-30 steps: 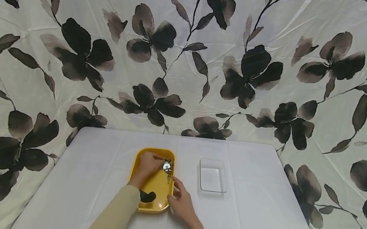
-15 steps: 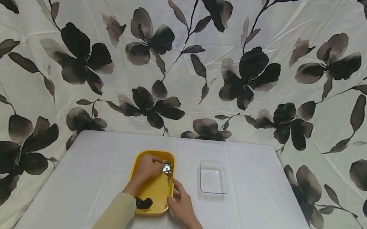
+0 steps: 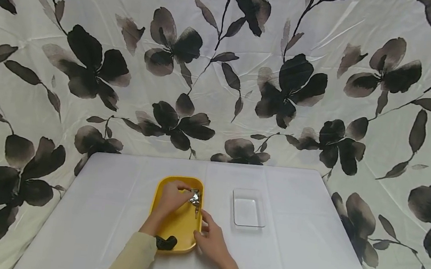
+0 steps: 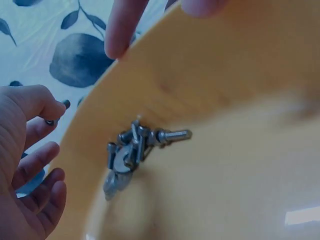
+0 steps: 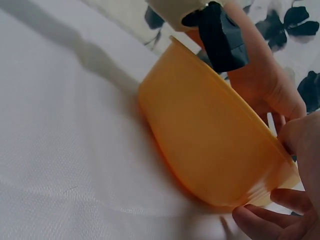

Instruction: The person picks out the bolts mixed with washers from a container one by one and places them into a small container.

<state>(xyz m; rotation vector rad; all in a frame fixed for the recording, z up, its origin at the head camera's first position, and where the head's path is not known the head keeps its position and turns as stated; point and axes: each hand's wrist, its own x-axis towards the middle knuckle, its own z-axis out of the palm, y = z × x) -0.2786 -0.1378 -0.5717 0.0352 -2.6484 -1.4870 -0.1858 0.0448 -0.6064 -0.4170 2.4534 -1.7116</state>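
Note:
A yellow plastic tray stands on the table, and small metal screws, bolts and a round washer-like piece lie heaped along its inner right side. My left hand is over the tray beside this heap. Between its thumb and forefinger it pinches a small dark screw, whose ends poke out in the left wrist view; the other fingers are loosely curled. At the tray's right side, my right hand grips the wall, with fingers against the outside and the thumb up at the rim.
To the right of the tray sits a clear rectangular container. A white cloth covers the table. Behind it hangs a floral sheet. Black straps are around the wrists.
My left hand stays over the heap and draws slightly back and left. The right hand keeps its place on the tray. The head view has shifted a little.

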